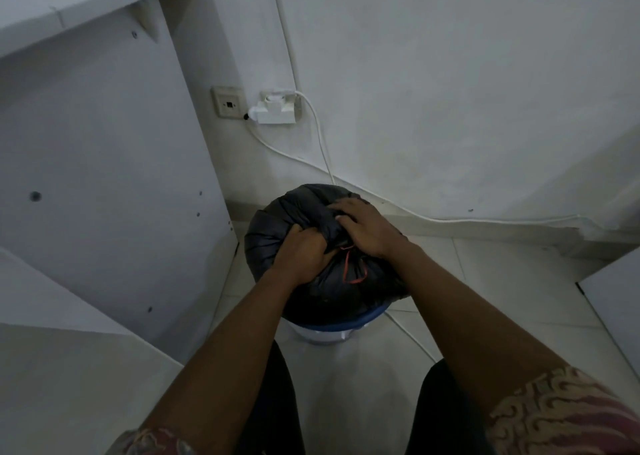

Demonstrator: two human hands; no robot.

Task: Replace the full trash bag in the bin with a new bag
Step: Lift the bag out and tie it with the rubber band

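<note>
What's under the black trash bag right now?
The black trash bag, gripped by the left hand and right hand, sits on a blue-rimmed bin. The bin's inside is hidden.

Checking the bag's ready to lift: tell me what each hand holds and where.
Both the left hand and right hand hold the black trash bag by its gathered top.

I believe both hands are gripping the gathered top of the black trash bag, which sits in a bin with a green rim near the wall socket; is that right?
Nearly: the head view shows the bin has a blue rim, not green. The rest holds: the left hand and right hand grip the gathered top of the black trash bag, near the wall socket.
</note>
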